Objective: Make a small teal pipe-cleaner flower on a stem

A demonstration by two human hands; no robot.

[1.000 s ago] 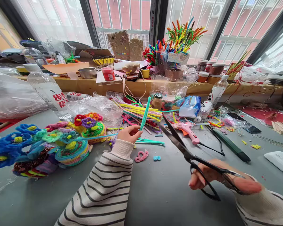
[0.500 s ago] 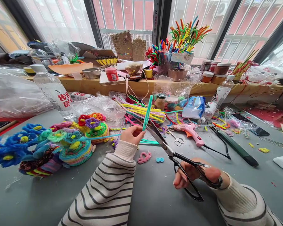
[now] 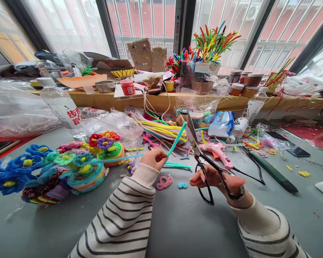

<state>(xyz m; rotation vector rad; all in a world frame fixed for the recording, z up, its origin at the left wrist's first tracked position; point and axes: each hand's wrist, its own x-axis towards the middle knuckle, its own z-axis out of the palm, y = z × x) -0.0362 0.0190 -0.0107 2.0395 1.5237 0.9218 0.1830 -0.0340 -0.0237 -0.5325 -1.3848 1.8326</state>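
My left hand (image 3: 154, 159) pinches a turquoise pipe cleaner (image 3: 177, 139) between thumb and fingers; its upper part slants up to the right, and a long blue length runs out leftward behind the hand. Large black-handled scissors (image 3: 195, 147) are in my right hand (image 3: 218, 179), thumb and fingers through the loops. Their blades stand apart, the tips close to the pipe cleaner's upper end; whether they touch it I cannot tell. Below lie a pink looped pipe cleaner piece (image 3: 164, 182), a small blue coiled piece (image 3: 182, 185) and several turquoise pipe cleaners (image 3: 177, 165).
Pipe-cleaner flowers (image 3: 27, 163) and coiled round pieces (image 3: 87, 175) stand at left. Behind my hands is a pile of pipe cleaners (image 3: 161, 129). A pink glue gun (image 3: 218, 153), a dark green bar-shaped object (image 3: 274, 172) and a water bottle (image 3: 255, 104) are at right.
The scissors have moved up and left, nearer the pipe cleaner's tip, and point more upright. The pipe cleaner, upright and doubled before, now leans right as one visible strand.
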